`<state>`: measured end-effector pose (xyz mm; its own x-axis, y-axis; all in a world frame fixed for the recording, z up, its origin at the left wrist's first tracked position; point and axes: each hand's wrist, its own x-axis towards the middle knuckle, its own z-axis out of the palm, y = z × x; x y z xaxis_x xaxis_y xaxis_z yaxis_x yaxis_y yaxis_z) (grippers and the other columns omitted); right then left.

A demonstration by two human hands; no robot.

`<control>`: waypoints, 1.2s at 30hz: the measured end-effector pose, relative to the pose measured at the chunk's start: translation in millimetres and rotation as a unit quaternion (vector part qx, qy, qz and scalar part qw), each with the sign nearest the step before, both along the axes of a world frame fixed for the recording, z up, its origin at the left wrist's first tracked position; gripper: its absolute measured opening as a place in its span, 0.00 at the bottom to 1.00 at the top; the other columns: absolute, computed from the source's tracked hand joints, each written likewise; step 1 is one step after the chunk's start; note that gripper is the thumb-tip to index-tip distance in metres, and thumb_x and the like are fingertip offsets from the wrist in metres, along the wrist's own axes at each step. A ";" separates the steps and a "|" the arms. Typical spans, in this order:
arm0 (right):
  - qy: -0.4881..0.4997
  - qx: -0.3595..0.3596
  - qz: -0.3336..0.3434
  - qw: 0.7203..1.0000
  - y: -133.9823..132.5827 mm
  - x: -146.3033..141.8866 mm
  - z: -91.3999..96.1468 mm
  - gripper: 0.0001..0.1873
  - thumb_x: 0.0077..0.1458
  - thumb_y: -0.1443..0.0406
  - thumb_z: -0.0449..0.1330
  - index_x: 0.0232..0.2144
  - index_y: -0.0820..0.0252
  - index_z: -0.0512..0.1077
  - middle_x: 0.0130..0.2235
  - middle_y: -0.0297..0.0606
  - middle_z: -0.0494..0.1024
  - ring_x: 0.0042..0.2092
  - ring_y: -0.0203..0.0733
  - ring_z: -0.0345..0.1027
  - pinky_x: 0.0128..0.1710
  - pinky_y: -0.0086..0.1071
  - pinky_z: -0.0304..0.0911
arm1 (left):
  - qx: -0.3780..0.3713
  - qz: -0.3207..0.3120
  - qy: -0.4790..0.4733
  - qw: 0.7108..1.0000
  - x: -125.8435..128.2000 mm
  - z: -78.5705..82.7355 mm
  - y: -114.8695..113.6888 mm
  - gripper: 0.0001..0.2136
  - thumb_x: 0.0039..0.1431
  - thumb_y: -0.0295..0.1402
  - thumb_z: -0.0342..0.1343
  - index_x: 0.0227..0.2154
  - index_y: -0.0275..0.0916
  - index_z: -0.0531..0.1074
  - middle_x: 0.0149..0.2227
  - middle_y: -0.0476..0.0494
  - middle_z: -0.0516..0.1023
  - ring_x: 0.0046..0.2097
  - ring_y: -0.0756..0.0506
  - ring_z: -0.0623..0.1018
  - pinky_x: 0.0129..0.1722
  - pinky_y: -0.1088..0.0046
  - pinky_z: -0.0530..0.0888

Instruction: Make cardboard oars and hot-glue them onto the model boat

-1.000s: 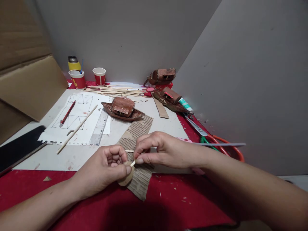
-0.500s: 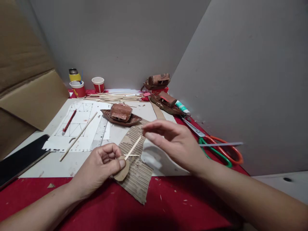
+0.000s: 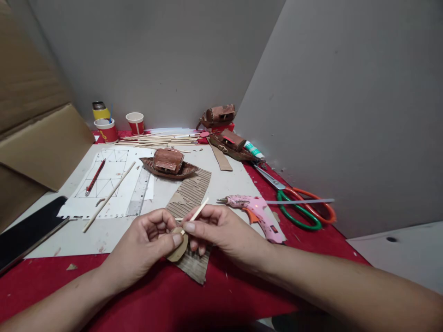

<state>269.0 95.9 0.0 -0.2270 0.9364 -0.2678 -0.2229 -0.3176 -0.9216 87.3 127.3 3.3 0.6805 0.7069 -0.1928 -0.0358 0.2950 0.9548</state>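
My left hand point(image 3: 147, 242) is closed on a small round cardboard piece point(image 3: 178, 251), thumb pressed on its top edge. My right hand point(image 3: 216, 228) pinches a short thin wooden stick point(image 3: 198, 212) that rises from that piece and leans up to the right. Both hands meet over the near end of a strip of corrugated cardboard point(image 3: 189, 196) lying on the white board point(image 3: 104, 226).
A pink glue gun point(image 3: 254, 210) lies right of my hands, with orange and green scissors point(image 3: 301, 207) beyond it. Brown cardboard boat models point(image 3: 168, 162) point(image 3: 230, 140) point(image 3: 218, 114), a bundle of sticks point(image 3: 159, 137), a ruler point(image 3: 140, 192), a drawing sheet point(image 3: 110, 177), paper cups point(image 3: 135, 123) and a black panel point(image 3: 24, 230) surround them.
My right hand came back from a raised, open pose and pinched the stick again. The glue gun, hidden behind that hand before, now shows. The camera view shifted slightly.
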 end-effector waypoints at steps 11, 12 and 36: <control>0.002 0.009 -0.045 0.999 0.9 0.0 -6.6 0.15 0.40 0.60 0.72 0.27 0.64 0.74 0.20 0.30 0.75 0.22 0.31 0.68 0.21 0.23 0.64 | -0.051 0.005 -0.041 0.998 0.4 -6.1 2.6 0.05 0.60 0.33 0.56 0.32 0.37 0.69 0.32 0.45 0.80 0.35 0.49 0.77 0.37 0.75 0.71; 0.001 0.012 -0.046 0.999 0.9 0.0 -7.3 0.15 0.40 0.60 0.72 0.27 0.64 0.74 0.20 0.30 0.75 0.22 0.31 0.68 0.21 0.23 0.63 | -0.053 0.008 -0.040 0.998 0.3 -6.8 2.5 0.05 0.59 0.33 0.57 0.32 0.37 0.70 0.32 0.45 0.80 0.34 0.49 0.77 0.37 0.76 0.71; -0.009 0.041 -0.042 0.998 2.7 -0.1 6.0 0.17 0.45 0.59 0.70 0.35 0.61 0.71 0.20 0.26 0.72 0.20 0.29 0.65 0.19 0.22 0.65 | -0.055 0.064 -0.025 0.996 -1.2 -4.7 1.6 0.05 0.56 0.33 0.60 0.30 0.37 0.72 0.24 0.51 0.75 0.27 0.52 0.69 0.30 0.79 0.65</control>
<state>268.9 98.6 6.1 -0.1425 0.9709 -0.1925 -0.2288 -0.2215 -0.9479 86.1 128.9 -1.4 0.5974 0.7646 -0.2418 -0.1262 0.3874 0.9132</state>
